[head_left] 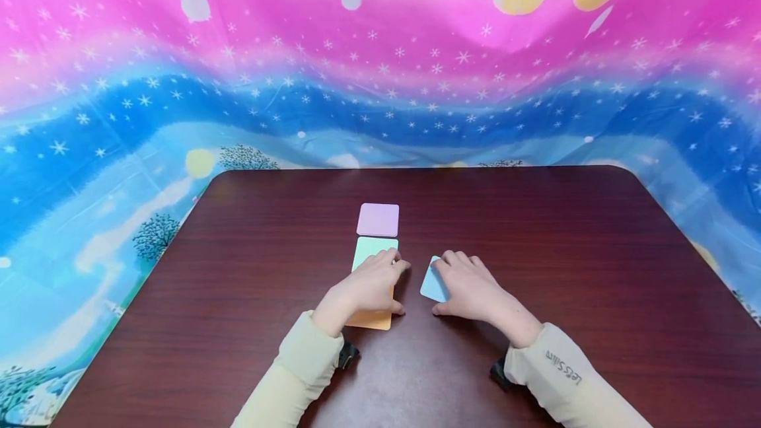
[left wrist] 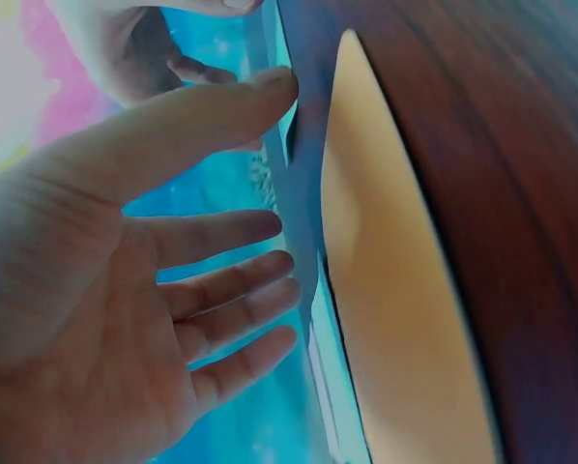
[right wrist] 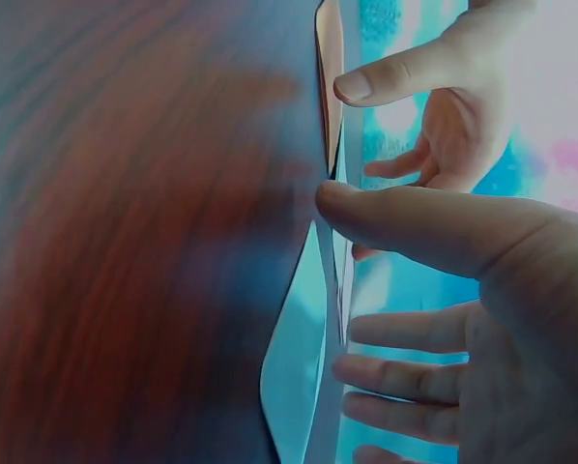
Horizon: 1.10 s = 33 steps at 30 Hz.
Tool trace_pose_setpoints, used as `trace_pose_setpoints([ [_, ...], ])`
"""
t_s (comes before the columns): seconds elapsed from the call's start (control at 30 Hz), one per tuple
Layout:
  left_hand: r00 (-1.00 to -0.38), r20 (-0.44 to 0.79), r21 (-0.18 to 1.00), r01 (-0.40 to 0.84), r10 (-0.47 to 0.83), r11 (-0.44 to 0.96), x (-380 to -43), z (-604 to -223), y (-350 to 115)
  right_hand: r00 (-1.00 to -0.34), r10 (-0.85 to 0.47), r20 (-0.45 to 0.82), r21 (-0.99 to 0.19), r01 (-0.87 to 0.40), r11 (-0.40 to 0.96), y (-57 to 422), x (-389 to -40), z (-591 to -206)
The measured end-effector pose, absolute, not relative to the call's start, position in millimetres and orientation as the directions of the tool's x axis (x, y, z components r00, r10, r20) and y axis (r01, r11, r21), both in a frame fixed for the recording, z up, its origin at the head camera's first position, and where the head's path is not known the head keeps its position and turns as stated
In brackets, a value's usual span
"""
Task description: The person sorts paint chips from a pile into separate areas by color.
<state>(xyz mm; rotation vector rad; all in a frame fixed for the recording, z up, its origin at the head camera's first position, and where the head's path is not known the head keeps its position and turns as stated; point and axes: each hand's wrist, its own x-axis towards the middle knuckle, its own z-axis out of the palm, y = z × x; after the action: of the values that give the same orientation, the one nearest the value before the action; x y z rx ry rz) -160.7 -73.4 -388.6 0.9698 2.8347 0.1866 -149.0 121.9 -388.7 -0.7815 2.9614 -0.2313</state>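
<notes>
Three thin cards with rounded corners stand in a column on the table: a lilac card (head_left: pixel 378 220) farthest away, a mint green card (head_left: pixel 373 247) below it, and an orange card (head_left: pixel 371 320) nearest me. My left hand (head_left: pixel 368 284) hovers over the mint and orange cards, covering parts of both. In the left wrist view its fingers are spread and apart from the orange card (left wrist: pixel 386 261). To the right of the column lies a light blue card (head_left: pixel 434 284), slightly turned. Over its right side is my right hand (head_left: pixel 472 290), fingers loosely extended, holding nothing; the wrist view shows the blue card (right wrist: pixel 297 358) flat beside the fingertips.
The dark wooden table (head_left: pixel 565 216) has rounded far corners and extends widely around the cards. Behind it hangs a pink and blue patterned cloth (head_left: pixel 380 84). Dark straps (head_left: pixel 348 354) sit at both wrists, below pale sleeves.
</notes>
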Motion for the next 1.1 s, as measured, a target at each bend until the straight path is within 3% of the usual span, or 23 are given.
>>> trace_pose_setpoints([
  [0.4,-0.75,-0.107,0.112,0.643,0.653,0.757,-176.2,-391.0,-35.3,-0.913,-0.395,-0.103,-0.118,-0.383,0.916,146.9,-151.6,-388.8],
  [1.1,-0.702,-0.228,0.093,0.674,0.675,0.733,-189.6,-385.5,-7.1,-0.901,-0.411,-0.143,-0.144,-0.391,0.909,150.9,-167.1,-386.1],
])
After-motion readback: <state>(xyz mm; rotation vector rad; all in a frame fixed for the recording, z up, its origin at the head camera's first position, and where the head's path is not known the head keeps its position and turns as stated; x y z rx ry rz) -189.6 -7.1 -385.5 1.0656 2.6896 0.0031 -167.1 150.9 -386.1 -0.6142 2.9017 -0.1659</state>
